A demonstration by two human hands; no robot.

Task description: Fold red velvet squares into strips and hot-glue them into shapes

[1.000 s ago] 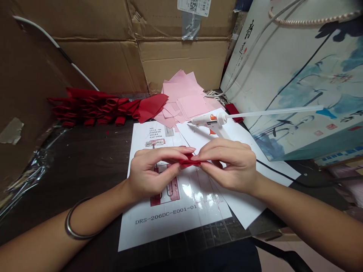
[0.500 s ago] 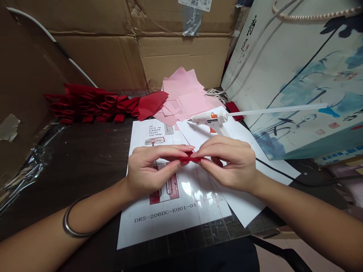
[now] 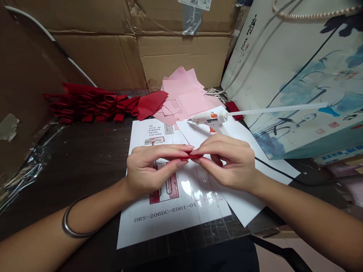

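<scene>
Along the rear edge of the dark tabletop, a row of folded red fabric pieces lies against the cardboard, with a larger flat red piece at its right end. A metal bangle encircles the left wrist. A printed sheet, marked DRS-206DC-E001-01, lies toward the front edge, with pink squares heaped behind it.

The left hand and right hand meet over the sheet's right side. The fingers of each hand lie together, and the left fingertips and right fingertips clamp a narrow folded red piece from opposite sides. The step in hand appears to be pinching this fold into shape; the next move calls for keeping the pinch closed until the fold is secured.

To the right, a hot-glue gun lies on a white sheet, its glue stick extending toward a painted paper bag.
</scene>
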